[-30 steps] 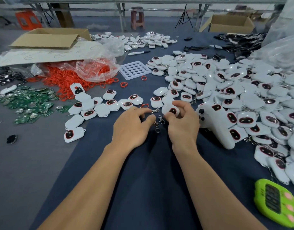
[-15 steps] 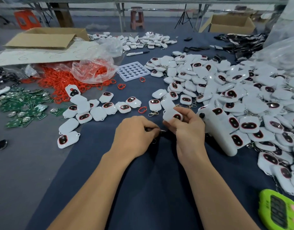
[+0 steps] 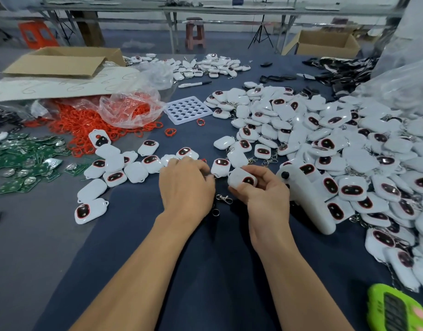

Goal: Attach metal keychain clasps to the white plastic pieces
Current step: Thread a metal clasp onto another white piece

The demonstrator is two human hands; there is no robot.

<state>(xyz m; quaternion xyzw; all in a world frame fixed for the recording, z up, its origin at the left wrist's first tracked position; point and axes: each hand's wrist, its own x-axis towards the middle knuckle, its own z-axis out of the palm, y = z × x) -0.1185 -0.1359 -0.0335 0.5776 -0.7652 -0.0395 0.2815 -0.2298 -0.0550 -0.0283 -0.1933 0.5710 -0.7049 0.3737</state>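
Your left hand [image 3: 185,187] and right hand [image 3: 265,194] are bare. Both forearms [image 3: 143,271] are uncovered along their whole visible length.

One white plastic piece [image 3: 239,177], a rounded shell with a dark, red-rimmed oval window on its face, is held tilted in the right hand [image 3: 265,197], pinched between thumb and fingers just above the tabletop [image 3: 205,259]. A silver metal clasp [image 3: 224,199] with a swivel loop lies flat on the dark blue cloth just left of that hand. A small split ring [image 3: 215,212] lies just nearer. To the left, a loose group of white pieces [image 3: 115,168] lies singly, some face up, some face down. A big heap [image 3: 337,144], with clasps showing among the pieces, fills the right. A smaller heap [image 3: 210,65] sits far.
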